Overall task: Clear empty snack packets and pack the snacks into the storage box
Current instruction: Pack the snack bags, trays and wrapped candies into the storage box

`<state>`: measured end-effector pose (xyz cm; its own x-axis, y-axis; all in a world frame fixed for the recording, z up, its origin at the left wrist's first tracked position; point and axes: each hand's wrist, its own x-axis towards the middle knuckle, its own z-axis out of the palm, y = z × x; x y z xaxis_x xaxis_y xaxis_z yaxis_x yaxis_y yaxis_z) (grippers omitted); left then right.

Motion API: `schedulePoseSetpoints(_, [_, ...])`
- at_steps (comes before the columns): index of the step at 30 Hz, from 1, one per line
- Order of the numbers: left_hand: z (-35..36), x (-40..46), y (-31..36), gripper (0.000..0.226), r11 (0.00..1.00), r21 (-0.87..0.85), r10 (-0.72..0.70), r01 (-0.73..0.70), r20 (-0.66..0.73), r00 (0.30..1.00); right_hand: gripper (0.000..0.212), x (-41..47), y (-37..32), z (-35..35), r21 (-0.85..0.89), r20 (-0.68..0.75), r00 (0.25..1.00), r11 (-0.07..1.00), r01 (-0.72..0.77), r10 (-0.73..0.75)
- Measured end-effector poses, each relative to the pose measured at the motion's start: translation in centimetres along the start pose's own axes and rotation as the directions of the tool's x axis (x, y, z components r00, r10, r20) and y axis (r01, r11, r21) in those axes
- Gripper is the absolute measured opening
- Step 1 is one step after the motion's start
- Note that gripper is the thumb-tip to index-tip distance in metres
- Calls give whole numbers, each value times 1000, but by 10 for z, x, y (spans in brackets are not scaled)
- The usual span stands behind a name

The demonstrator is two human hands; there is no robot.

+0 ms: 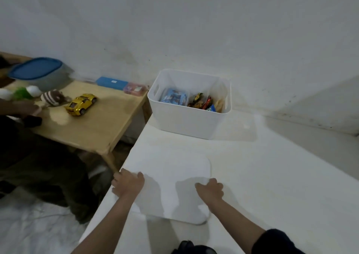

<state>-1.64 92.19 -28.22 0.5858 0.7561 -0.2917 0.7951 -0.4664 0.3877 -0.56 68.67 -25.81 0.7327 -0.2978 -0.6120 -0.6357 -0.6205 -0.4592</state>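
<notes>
On the far-left wooden worktop [93, 129] sits a yellow toy car [81, 104]. On the near white worktop [262, 176], the left hand [128, 184] and right hand [210, 190] each grip an edge of the flat white lid [171, 176]. Farther back, the open storage box [186, 118] holds snack packets [190, 99].

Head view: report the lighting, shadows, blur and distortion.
Head view: dim, flat light; soft hand shadows fall across the white lid under the left hand and right hand; white lid and white table nearly merge; the blue-lidded container and soft toys at far left are smeared; wide-angle bending curves the edges; snacks in the white box stay fairly sharp.
</notes>
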Motion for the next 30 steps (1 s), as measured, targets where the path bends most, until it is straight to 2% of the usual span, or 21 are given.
schedulePoseSetpoints(3, [-8,2,-5,54,995,-85,50,-55,-68,996,59,-7,-9,-4,2,-24,1000,1000,-19,19])
schedulePoseSetpoints(7, [-22,-1,5,48,976,-160,113,-147,-199,973,65,-17,-18,-17,217,-137,990,976,17,13])
schedulePoseSetpoints(13, [-58,6,58,53,884,-358,155,-301,-383,911,66,-34,-53,-53,346,-369,921,900,263,-127])
schedulePoseSetpoints(18, [-93,24,133,39,813,-394,224,-428,-467,856,62,-21,-104,-94,385,-492,851,831,403,-185])
schedulePoseSetpoints(21, [-105,46,178,40,788,-355,344,-503,-425,838,57,3,-143,-126,389,-484,857,835,389,-174])
schedulePoseSetpoints(25, [-116,69,233,56,737,-288,516,-611,-343,785,50,39,-187,-166,329,-445,884,893,306,-139])
schedulePoseSetpoints(30, [-109,100,273,68,740,-233,601,-631,-192,776,52,81,-211,-184,259,-438,873,900,350,-213])
